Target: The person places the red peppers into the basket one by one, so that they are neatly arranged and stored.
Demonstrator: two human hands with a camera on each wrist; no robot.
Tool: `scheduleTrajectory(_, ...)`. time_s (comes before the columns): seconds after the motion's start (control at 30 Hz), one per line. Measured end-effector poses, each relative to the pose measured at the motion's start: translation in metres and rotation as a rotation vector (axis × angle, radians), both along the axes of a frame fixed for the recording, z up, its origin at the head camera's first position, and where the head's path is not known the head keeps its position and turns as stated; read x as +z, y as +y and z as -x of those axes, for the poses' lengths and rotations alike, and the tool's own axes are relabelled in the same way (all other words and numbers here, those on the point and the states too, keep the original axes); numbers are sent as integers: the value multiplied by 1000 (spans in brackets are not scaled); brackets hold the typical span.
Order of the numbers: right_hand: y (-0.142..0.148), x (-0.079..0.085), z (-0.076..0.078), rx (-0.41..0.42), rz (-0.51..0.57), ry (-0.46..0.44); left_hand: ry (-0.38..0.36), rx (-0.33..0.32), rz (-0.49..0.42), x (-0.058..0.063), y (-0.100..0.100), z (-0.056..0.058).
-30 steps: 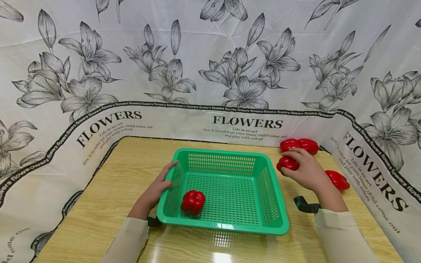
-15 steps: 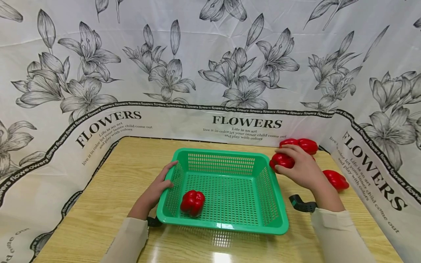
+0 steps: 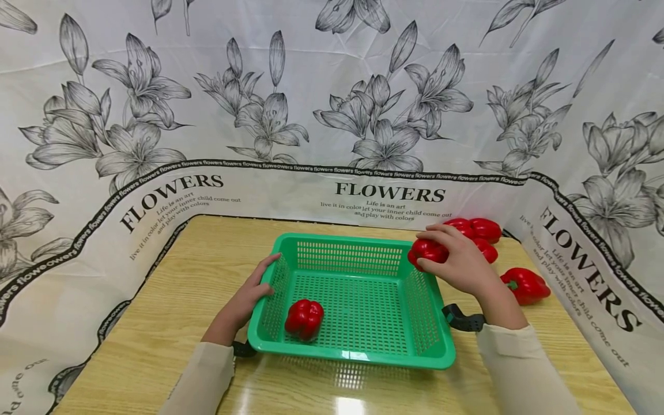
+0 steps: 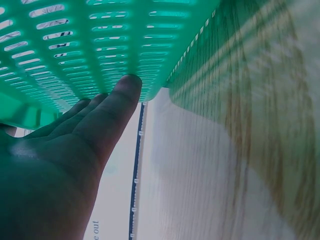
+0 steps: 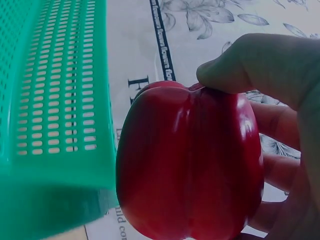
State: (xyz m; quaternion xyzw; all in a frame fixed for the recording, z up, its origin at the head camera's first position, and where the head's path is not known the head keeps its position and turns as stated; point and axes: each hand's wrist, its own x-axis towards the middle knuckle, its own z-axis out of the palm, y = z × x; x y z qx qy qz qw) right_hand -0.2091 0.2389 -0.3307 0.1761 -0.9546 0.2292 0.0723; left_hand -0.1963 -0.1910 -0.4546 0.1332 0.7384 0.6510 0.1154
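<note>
In the head view my right hand (image 3: 461,259) grips a red bell pepper (image 3: 429,252) over the right rim of a green plastic basket (image 3: 353,360). Close up in the right wrist view, the thumb lies on top of that bell pepper (image 5: 190,165) and the fingers wrap its far side. My left hand (image 3: 246,300) holds the basket's left rim, thumb over the edge. Its fingers (image 4: 112,112) lie along the outside of the slotted wall in the left wrist view. One more bell pepper (image 3: 304,320) sits on the basket floor, near the front left corner.
Several red bell peppers stay on the wooden table (image 3: 197,253) to the right: one lies at the back (image 3: 486,229), another just behind my right hand (image 3: 486,250), and one with a green stem (image 3: 526,286) nearer the right edge. A flower-printed cloth (image 3: 290,196) hangs around the table.
My right hand has carried its bell pepper left, from beside the other peppers to over the basket's right rim. The left hand and the basket stay in place.
</note>
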Motion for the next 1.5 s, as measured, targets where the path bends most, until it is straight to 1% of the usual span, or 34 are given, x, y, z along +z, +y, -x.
scheduleTrajectory(0.37,-21,-1,6,79,36,37,-1,4,2,2,0,-1)
scheduleTrajectory(0.7,-36,-5,11,91,50,35,0,-9,0,1,0,0)
scheduleTrajectory(1.03,-55,-4,10,122,53,57,-2,-6,-1,0,0,0)
scheduleTrajectory(1.27,-66,-5,11,150,61,54,-4,-3,4,0,0,-1)
scheduleTrajectory(1.5,-73,-6,13,159,66,41,1,-7,3,1,0,0)
